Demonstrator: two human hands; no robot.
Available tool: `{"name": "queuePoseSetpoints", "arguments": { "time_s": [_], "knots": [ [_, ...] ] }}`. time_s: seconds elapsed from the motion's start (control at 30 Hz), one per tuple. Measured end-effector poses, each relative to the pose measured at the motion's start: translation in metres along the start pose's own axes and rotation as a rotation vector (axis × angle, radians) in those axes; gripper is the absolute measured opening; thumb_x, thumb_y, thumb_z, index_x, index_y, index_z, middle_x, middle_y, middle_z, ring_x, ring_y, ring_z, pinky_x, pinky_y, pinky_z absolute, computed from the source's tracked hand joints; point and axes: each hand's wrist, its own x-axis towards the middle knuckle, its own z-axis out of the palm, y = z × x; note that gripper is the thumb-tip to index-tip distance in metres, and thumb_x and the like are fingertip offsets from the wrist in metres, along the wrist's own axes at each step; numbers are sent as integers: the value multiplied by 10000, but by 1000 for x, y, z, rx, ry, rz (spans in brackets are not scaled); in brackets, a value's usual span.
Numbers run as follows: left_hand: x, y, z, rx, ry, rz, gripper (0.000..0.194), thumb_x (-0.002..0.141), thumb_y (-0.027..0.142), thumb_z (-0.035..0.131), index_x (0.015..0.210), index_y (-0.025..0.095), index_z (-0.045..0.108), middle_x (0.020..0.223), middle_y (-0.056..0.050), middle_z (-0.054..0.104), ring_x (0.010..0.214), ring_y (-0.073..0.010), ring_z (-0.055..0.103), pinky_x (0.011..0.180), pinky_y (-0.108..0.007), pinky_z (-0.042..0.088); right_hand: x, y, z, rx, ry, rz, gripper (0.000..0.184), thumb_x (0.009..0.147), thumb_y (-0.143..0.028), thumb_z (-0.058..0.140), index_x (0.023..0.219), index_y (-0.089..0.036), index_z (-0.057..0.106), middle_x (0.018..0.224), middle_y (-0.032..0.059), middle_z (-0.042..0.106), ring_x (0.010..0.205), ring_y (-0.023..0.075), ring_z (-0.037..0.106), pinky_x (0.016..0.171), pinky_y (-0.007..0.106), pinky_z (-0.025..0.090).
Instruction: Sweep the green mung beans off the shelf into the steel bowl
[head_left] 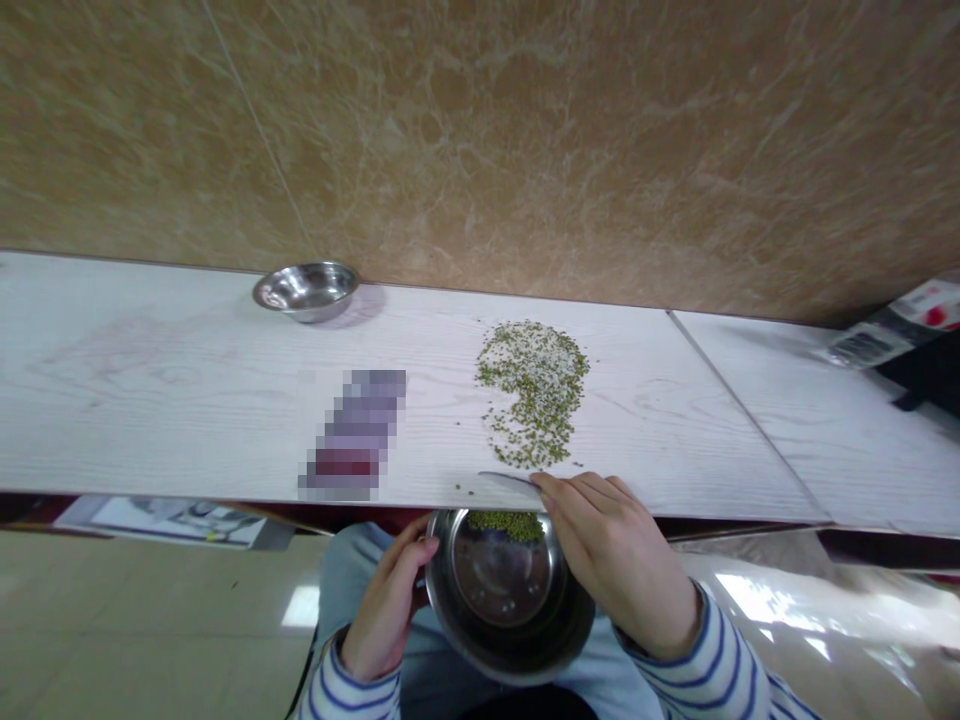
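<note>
the left hand (390,590) is closed on the left side of a large steel bowl (442,620), thumb near the rim; its other fingers are mostly hidden behind the wall. the bowl sits over the person's lap, just below the front edge of the table (187,400), which covers its far rim. a heap of green beans (514,524) lies at the far side of the bowl, partly cut off by that edge.

the right hand (611,545) pinches a thin, flat tool (504,480) at the table's edge, above the bowl; the grip hides the rest of it, so its kind is hard to tell. just beyond it, a loose patch of green beans and white grains (536,385) lies spread on the table.

a small steel bowl (307,290) stands at the back near the wall. left of the patch, a pixelated object (352,435) cannot be made out. at far right, a black object (930,370) is cut off.
</note>
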Motion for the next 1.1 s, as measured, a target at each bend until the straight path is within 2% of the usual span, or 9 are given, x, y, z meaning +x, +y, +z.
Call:
{"name": "queuePoseSetpoints", "arguments": {
  "time_s": [0.3, 0.53, 0.77, 0.93, 1.1],
  "knots": [
    [-2, 3, -14, -16, 21, -3, 397, 719, 369, 684, 1075, 191, 692, 970, -49, 781, 950, -262, 692, 575, -266, 461, 17, -12, 14, -58, -27, -31, 240, 948, -122, 533, 1159, -175, 635, 882, 31, 715, 825, 192, 616, 738, 337, 381],
    [-2, 7, -16, -23, 37, 16, 441, 702, 376, 692, 1100, 187, 700, 971, -64, 783, 946, -277, 695, 567, -275, 463, 21, -15, 13, -57, -59, -66, 257, 914, -96, 557, 1139, -193, 635, 901, 25, 721, 845, 187, 608, 736, 334, 368],
    [-3, 6, -15, -16, 0, 34, 431, 710, 372, 685, 1096, 182, 715, 998, -67, 783, 921, -270, 702, 566, -274, 469, 17, -14, 8, 5, -66, -82, 249, 902, -75, 567, 1098, -213, 638, 903, 11, 723, 841, 175, 608, 733, 330, 361],
    [-1, 3, -15, -28, 21, 12, 458, 700, 373, 697, 1116, 183, 701, 941, -59, 786, 898, -267, 710, 576, -276, 475, 9, -13, 3, 66, -57, -93, 201, 928, -102, 550, 1069, -219, 633, 869, -1, 712, 820, 171, 611, 725, 320, 372],
    [0, 2, -11, -46, 47, -25, 426, 694, 363, 710, 1082, 187, 697, 916, -43, 790, 887, -250, 712, 614, -279, 494, -8, -3, -4, 72, -36, -22, 210, 977, -147, 470, 1084, -202, 641, 875, 22, 711, 822, 170, 635, 747, 320, 420]
  ]
}}
